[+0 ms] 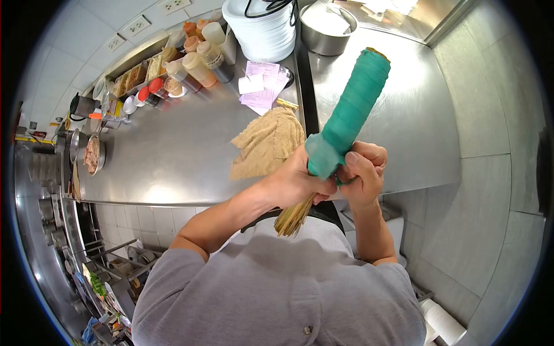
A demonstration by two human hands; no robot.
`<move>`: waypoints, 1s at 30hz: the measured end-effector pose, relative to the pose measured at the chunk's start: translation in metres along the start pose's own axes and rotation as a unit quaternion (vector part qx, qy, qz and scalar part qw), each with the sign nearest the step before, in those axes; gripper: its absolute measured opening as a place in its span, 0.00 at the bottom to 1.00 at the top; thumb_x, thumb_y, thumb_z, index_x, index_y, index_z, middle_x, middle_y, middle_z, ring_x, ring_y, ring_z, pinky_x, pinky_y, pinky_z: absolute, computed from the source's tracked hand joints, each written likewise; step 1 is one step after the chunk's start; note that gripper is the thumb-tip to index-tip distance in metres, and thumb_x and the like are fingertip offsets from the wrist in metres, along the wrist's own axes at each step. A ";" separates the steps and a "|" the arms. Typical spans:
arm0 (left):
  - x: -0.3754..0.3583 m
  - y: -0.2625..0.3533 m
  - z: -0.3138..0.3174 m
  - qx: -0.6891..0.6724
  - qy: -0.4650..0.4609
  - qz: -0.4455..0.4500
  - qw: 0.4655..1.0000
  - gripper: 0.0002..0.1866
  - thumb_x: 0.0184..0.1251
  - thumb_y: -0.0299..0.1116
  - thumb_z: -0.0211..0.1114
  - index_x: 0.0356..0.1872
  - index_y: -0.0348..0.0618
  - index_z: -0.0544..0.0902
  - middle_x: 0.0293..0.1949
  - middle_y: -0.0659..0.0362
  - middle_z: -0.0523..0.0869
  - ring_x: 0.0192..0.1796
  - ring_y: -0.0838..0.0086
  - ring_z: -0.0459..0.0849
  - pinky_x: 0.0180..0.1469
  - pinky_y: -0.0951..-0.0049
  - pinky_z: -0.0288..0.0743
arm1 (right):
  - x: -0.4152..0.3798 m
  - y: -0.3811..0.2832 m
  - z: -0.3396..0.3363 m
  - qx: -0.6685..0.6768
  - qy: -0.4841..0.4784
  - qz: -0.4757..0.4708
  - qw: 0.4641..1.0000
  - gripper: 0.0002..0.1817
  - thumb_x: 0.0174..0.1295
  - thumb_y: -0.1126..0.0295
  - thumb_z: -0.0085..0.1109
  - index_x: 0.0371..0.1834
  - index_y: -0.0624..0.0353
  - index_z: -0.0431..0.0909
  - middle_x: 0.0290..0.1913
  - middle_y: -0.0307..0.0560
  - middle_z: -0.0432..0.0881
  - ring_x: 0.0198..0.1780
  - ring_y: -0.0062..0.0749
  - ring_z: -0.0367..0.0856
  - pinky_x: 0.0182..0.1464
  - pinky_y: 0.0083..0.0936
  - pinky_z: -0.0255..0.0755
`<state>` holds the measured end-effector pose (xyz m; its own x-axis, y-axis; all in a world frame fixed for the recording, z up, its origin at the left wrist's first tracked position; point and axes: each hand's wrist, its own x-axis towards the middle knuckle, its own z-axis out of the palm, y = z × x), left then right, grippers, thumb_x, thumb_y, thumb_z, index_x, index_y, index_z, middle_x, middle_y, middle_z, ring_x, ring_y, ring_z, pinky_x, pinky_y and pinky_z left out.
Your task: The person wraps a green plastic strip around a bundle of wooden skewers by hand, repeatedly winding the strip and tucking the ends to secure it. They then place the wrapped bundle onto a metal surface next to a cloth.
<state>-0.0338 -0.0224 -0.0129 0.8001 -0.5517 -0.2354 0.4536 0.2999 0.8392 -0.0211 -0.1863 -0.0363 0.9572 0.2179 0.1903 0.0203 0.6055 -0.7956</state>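
Note:
A bundle of thin straw-coloured strips [295,215], like a bamboo wok brush, is held tilted in front of my chest. A green stretchy wrap [356,101] covers most of its length, and the loose strips fan out below my hands. My left hand [301,180] is closed around the bundle near the lower edge of the wrap. A paler, bunched part of the wrap lies over that hand. My right hand [366,171] is closed, with its fingers pinching the wrap's lower edge. Below it, a little green strand shows between the hands.
On the steel counter [167,144] lies a crumpled tan cloth [268,141] near my left forearm. Behind it are paper slips [262,86], stacked white plates [261,34] and a metal pot [328,32]. Sauce bottles [199,69] line the back left; a meat bowl [94,154] stands far left.

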 end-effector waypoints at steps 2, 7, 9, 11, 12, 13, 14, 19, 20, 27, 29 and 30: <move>0.001 0.002 0.001 0.011 -0.015 -0.012 1.000 0.11 0.50 0.17 0.65 0.37 0.36 0.79 0.23 0.58 0.79 0.22 0.75 0.78 0.24 0.74 0.72 | -0.002 0.005 -0.009 0.008 -0.016 0.002 1.000 0.21 0.64 0.74 0.57 0.12 0.58 0.64 0.15 0.32 0.64 0.17 0.13 0.56 0.19 0.21 0.46; 0.006 -0.027 -0.020 -0.061 0.006 -0.074 0.995 0.14 0.55 0.22 0.68 0.42 0.37 0.75 0.27 0.56 0.78 0.23 0.72 0.77 0.24 0.72 0.71 | -0.009 0.022 -0.014 -0.100 0.028 0.003 0.995 0.19 0.66 0.73 0.58 0.15 0.61 0.70 0.17 0.32 0.69 0.19 0.13 0.59 0.21 0.21 0.51; 0.012 -0.024 -0.026 -0.075 0.014 -0.081 0.994 0.15 0.59 0.26 0.68 0.44 0.38 0.74 0.29 0.55 0.78 0.24 0.71 0.77 0.25 0.71 0.72 | 0.000 0.025 -0.013 -0.152 0.043 -0.008 0.987 0.19 0.68 0.72 0.58 0.17 0.62 0.72 0.18 0.32 0.70 0.21 0.13 0.61 0.22 0.20 0.52; 0.016 -0.026 -0.031 -0.100 0.010 -0.075 0.992 0.15 0.64 0.32 0.68 0.45 0.39 0.74 0.29 0.55 0.78 0.25 0.71 0.78 0.27 0.71 0.73 | 0.002 0.026 -0.015 -0.184 0.051 -0.014 0.982 0.19 0.68 0.72 0.58 0.17 0.59 0.70 0.18 0.32 0.68 0.20 0.12 0.58 0.22 0.19 0.50; 0.020 -0.028 -0.035 -0.169 -0.039 -0.065 0.983 0.20 0.73 0.50 0.63 0.46 0.41 0.76 0.29 0.55 0.79 0.26 0.71 0.79 0.29 0.71 0.73 | 0.003 0.025 -0.020 -0.201 0.047 -0.018 0.978 0.19 0.68 0.72 0.58 0.17 0.59 0.70 0.18 0.32 0.68 0.20 0.12 0.59 0.22 0.19 0.50; 0.020 -0.031 -0.037 -0.176 -0.024 -0.087 0.980 0.23 0.72 0.55 0.62 0.45 0.43 0.76 0.28 0.57 0.78 0.25 0.72 0.79 0.28 0.72 0.73 | 0.003 0.024 -0.023 -0.220 0.044 -0.024 0.974 0.19 0.69 0.72 0.57 0.17 0.59 0.70 0.18 0.32 0.68 0.20 0.12 0.59 0.22 0.19 0.50; 0.021 -0.033 -0.037 -0.184 -0.009 -0.109 0.977 0.26 0.72 0.60 0.61 0.45 0.44 0.75 0.27 0.58 0.78 0.25 0.73 0.78 0.27 0.72 0.74 | 0.002 0.023 -0.022 -0.227 0.053 -0.029 0.972 0.18 0.69 0.73 0.57 0.18 0.60 0.71 0.18 0.31 0.67 0.20 0.12 0.59 0.23 0.19 0.51; 0.023 -0.030 -0.038 -0.024 0.047 -0.080 0.995 0.33 0.71 0.70 0.53 0.43 0.44 0.77 0.26 0.59 0.79 0.24 0.74 0.79 0.26 0.73 0.74 | -0.003 0.025 -0.031 -0.222 0.045 0.010 0.974 0.16 0.72 0.69 0.54 0.23 0.61 0.75 0.20 0.32 0.71 0.21 0.13 0.61 0.24 0.18 0.53; 0.022 -0.026 -0.037 0.006 0.059 -0.079 0.995 0.34 0.73 0.69 0.52 0.44 0.43 0.78 0.26 0.59 0.79 0.24 0.74 0.78 0.26 0.74 0.73 | -0.005 0.025 -0.032 -0.207 0.048 0.027 0.977 0.16 0.72 0.68 0.54 0.24 0.61 0.76 0.21 0.32 0.72 0.21 0.13 0.62 0.24 0.18 0.54; 0.019 0.001 -0.035 0.102 0.058 -0.053 0.992 0.33 0.74 0.68 0.52 0.39 0.42 0.76 0.26 0.59 0.79 0.24 0.77 0.79 0.24 0.75 0.75 | 0.003 0.001 -0.048 -0.173 -0.036 0.118 0.977 0.10 0.72 0.68 0.58 0.39 0.64 0.82 0.30 0.36 0.78 0.30 0.14 0.71 0.29 0.16 0.61; 0.020 0.002 -0.035 0.106 0.050 -0.046 0.992 0.32 0.75 0.67 0.52 0.38 0.42 0.77 0.26 0.59 0.78 0.23 0.77 0.78 0.24 0.75 0.74 | 0.006 -0.006 -0.043 -0.177 -0.052 0.082 0.979 0.07 0.71 0.70 0.62 0.38 0.64 0.83 0.30 0.34 0.78 0.30 0.12 0.69 0.29 0.15 0.59; 0.021 0.003 -0.035 0.108 0.045 -0.043 0.992 0.32 0.75 0.67 0.52 0.37 0.42 0.77 0.25 0.59 0.78 0.23 0.77 0.78 0.24 0.75 0.74 | 0.008 -0.011 -0.039 -0.191 -0.040 0.092 0.976 0.07 0.70 0.70 0.63 0.38 0.63 0.83 0.29 0.33 0.77 0.29 0.11 0.68 0.28 0.15 0.59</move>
<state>-0.0020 -0.0061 -0.0329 0.7984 -0.4930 -0.3458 0.4354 0.0758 0.8971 -0.0024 -0.2207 -0.0487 0.9294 0.3649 0.0555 -0.0297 0.2240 -0.9741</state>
